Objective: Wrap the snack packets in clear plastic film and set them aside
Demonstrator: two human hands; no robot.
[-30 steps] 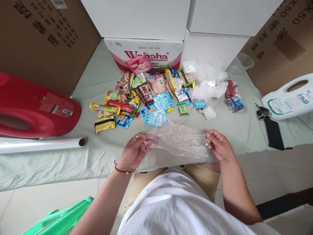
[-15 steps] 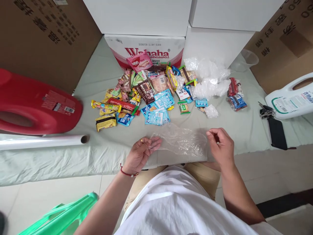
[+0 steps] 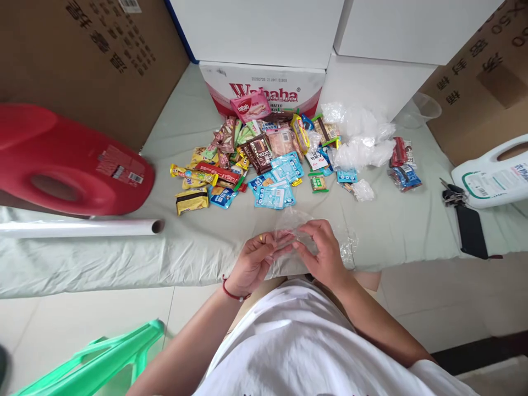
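Note:
A clear plastic bag (image 3: 348, 242) lies limp over the front of the cloth-covered table, partly behind my hands. My left hand (image 3: 258, 258), with a ring and a red bracelet, is closed on the bag's left end. My right hand (image 3: 324, 250) meets it there, thumb and fingertips pinching the same thin film close to the left fingers. Just beyond my hands sits a heap of packaged snacks, with light-blue sachets (image 3: 270, 193) nearest, a brown cocoa packet (image 3: 258, 153) behind them and a pink wafer pack (image 3: 250, 105) at the back.
Crumpled clear bags (image 3: 361, 140) lie right of the heap, near two snack packs (image 3: 403, 165). Left are a red jug (image 3: 78, 165) and a white roll (image 3: 82, 227). Right are a white detergent bottle (image 3: 490, 176), keys (image 3: 454, 195) and a black case (image 3: 472, 231). Boxes (image 3: 268, 33) stand behind.
My right hand has moved left from beyond the bag's right end to my left hand and now pinches the film there. The camera view has shifted slightly.

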